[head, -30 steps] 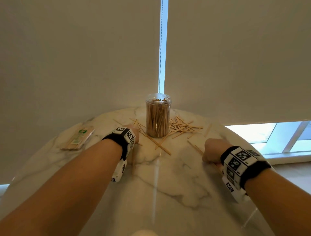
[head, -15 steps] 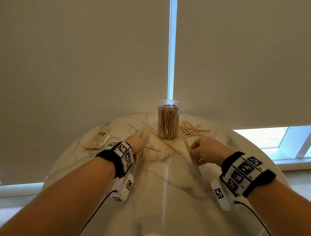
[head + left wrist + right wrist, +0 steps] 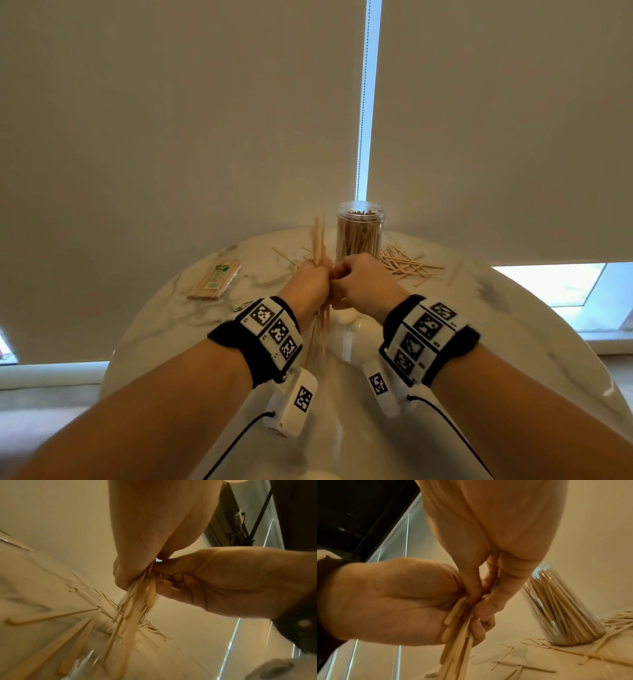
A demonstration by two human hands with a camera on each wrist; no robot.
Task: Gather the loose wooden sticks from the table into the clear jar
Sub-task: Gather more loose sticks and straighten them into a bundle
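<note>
Bare arms — black wristbands (image 3: 255,339) w/ white tag blocks, cabled cams.

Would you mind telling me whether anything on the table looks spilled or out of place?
Yes: loose wooden sticks lie scattered on the marble table right of the clear jar, more on its left.

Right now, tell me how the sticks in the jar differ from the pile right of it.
The sticks in the jar stand upright, packed inside the clear jar; the pile lies flat on the table. The jarred ones run parallel; the pile's cross at scattered angles. Both are pale wooden sticks.
</note>
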